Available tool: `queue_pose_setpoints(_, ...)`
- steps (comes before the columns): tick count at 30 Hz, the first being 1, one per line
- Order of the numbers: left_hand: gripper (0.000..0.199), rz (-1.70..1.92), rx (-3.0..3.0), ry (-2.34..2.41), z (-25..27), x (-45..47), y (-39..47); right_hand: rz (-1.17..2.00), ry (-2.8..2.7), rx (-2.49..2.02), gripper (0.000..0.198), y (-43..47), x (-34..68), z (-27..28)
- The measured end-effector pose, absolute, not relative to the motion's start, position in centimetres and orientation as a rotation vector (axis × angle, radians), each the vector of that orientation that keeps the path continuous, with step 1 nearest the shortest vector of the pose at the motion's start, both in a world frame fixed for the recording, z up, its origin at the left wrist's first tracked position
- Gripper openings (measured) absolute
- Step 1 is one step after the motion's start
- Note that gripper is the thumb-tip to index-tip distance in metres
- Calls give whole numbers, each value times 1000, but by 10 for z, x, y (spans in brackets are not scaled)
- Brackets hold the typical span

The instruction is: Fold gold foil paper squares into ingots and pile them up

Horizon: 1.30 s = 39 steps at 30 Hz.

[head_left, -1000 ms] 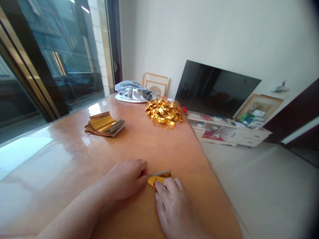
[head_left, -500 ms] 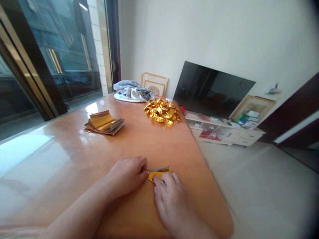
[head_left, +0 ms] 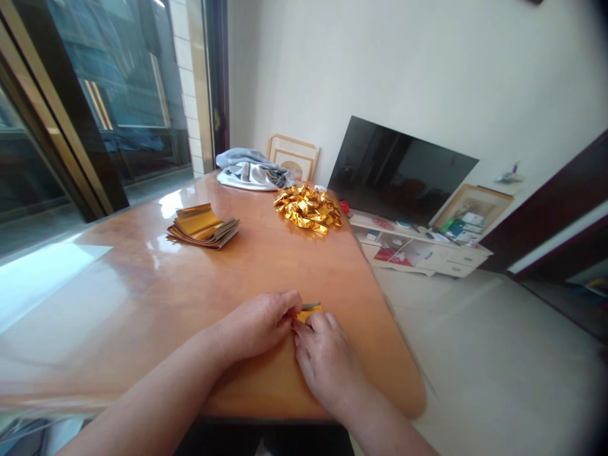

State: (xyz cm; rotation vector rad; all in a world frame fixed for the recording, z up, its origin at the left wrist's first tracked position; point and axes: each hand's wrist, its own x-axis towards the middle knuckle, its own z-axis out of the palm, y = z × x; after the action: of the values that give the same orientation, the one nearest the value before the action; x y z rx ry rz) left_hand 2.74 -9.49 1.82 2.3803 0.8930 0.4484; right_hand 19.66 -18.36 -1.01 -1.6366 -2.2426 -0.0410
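A small folded sheet of gold foil paper (head_left: 310, 313) lies on the table near its front edge, with a grey strip along its far side. My left hand (head_left: 266, 323) is closed, its fingertips pinching the sheet's left end. From the right, my right hand (head_left: 327, 361) grips the near side, its bent fingers pressed together close to the left fingertips. Both hands cover most of the sheet. Beyond them on the left sits a stack of gold paper sheets (head_left: 202, 226), curled upward. A heap of folded gold foil pieces (head_left: 308, 208) lies farther back, to the right.
The glossy wooden table (head_left: 247, 272) has a rounded right corner. Light blue and grey cloth (head_left: 251, 171) is bundled at its far end. A television (head_left: 401, 171) and a low white cabinet (head_left: 427, 250) stand past the table's right side. Glass sliding doors (head_left: 118, 95) are at left.
My left hand has slid right along the gold foil paper, covering more of it and meeting my right fingertips. The view has shifted slightly, showing the table's front edge.
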Motion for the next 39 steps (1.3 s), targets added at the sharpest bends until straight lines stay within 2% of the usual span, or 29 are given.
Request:
queue_pose_setpoints(9, 13, 443, 2436, 894, 15, 30, -91, -34, -2328, -1600, 33, -195, 201, -2)
queue_pose_setpoints(16, 12, 487, 2458, 919, 7, 33, -89, 22, -2328, -1622, 22, -207, 208, 7)
queue_pose_setpoints(24, 7, 454, 2434, 1022, 11, 39, -93, -91, -2298, -1590, 22, -205, 209, -1)
queue_pose_setpoints(27, 13, 482, 2393, 1072, 8, 42, -96, -121, -2274, -1595, 21, -205, 209, -2)
queue_pose_setpoints(39, 17, 535, 2296, 1007, 5, 38, -97, -131, -2227, -1574, 21, -206, 211, -7)
